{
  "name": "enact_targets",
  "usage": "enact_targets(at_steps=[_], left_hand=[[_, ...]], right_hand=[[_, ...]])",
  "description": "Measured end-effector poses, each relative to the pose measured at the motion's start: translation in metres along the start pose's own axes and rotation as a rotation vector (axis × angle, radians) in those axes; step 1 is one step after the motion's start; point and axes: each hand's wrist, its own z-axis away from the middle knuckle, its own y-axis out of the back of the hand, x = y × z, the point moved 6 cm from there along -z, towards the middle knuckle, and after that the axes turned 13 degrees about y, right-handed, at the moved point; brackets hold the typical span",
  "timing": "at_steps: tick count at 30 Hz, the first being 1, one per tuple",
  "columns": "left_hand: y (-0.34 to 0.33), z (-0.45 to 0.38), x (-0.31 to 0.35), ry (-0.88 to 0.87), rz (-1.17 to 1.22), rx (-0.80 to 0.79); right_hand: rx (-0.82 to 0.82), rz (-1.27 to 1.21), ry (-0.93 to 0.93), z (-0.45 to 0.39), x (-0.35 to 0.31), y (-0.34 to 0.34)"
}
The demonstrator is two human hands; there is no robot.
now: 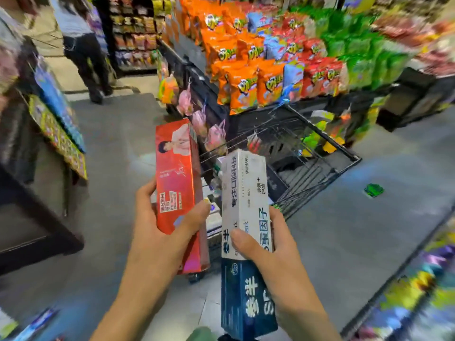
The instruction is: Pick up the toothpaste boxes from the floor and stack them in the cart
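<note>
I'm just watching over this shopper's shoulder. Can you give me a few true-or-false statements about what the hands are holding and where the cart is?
1. The left hand holds a red toothpaste box. True.
2. The right hand is empty. False: its grip is on a white and blue toothpaste box.
3. Both boxes are already lying in the cart. False: both are held in the air, in front of the wire cart.
4. Orange snack bags fill the display beyond the cart. True.
5. The red box lies flat on the floor. False: it is held roughly on end, tilted slightly.
</note>
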Motion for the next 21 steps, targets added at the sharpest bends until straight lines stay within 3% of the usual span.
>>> enact_targets(at_steps=[8,21], left_hand=[[-0.134,-0.044,-0.023,0.05,-0.065,-0.077],[-0.225,-0.186,-0.075,0.255,-0.118,-0.032]], right_hand=[[0.035,0.01,-0.031,-0.063,0.004,0.12],[0.011,0.268,-0.124,-0.204,0.05,0.217]])
